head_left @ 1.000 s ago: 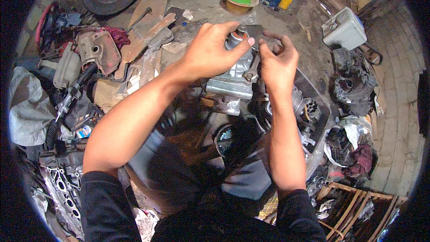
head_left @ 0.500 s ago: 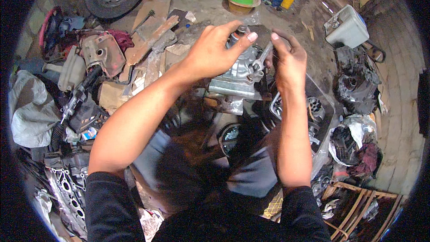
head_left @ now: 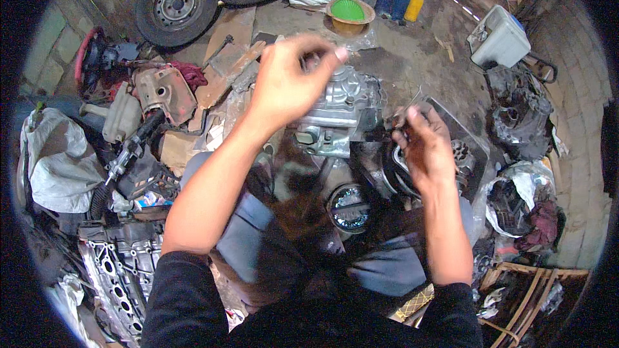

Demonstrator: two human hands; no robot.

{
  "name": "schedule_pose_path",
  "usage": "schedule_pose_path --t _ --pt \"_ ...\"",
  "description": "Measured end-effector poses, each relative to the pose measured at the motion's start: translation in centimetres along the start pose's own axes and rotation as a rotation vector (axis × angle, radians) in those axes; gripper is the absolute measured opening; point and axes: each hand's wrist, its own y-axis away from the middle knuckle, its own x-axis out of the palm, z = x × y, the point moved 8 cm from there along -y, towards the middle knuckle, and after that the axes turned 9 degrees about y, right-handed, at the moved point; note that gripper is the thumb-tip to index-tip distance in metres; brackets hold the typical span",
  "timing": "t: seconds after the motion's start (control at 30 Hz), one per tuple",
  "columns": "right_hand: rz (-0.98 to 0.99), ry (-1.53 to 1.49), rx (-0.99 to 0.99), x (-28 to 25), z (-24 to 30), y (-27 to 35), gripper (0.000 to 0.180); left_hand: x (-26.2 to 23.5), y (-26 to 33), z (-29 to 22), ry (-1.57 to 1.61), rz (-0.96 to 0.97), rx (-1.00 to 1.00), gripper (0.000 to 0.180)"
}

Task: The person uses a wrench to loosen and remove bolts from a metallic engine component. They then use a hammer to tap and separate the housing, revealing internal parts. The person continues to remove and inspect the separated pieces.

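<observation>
In front of me stands a silver cast-metal housing (head_left: 335,116), partly covered by my left hand (head_left: 284,84). That hand is smeared by motion, its thumb and fingers curled towards each other above the housing's top; what they hold, if anything, cannot be made out. To the right of the housing is my right hand (head_left: 429,145), thumb and fingers closed on a slim metal wrench (head_left: 405,113), which is blurred. Below that hand lies a clear plastic sheet or tray with metal parts. A round dark part with a shiny rim (head_left: 349,208) sits between my knees.
Wheels with tyres (head_left: 177,3) lie at the back left. A bowl with a green dish (head_left: 348,11) and a grey-white bin (head_left: 501,37) stand farther off. Gearbox-like parts (head_left: 516,109) are on the right, an engine cylinder head (head_left: 116,277) at lower left.
My right hand has drawn back from the housing, towards me, with the wrench. My left hand has shifted left and is lifted slightly. The whole view has turned a little.
</observation>
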Motion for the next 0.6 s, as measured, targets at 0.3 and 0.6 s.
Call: schedule_pose_path --t 0.3,0.6 --pt "0.206 0.287 -0.197 6.3 -2.8 4.8 0.020 4.7 4.5 -0.2 0.190 0.543 -0.362 0.025" --pt "0.106 0.348 -0.286 4.9 -1.0 3.0 0.013 1.3 1.3 1.9 0.096 0.547 -0.328 0.022"
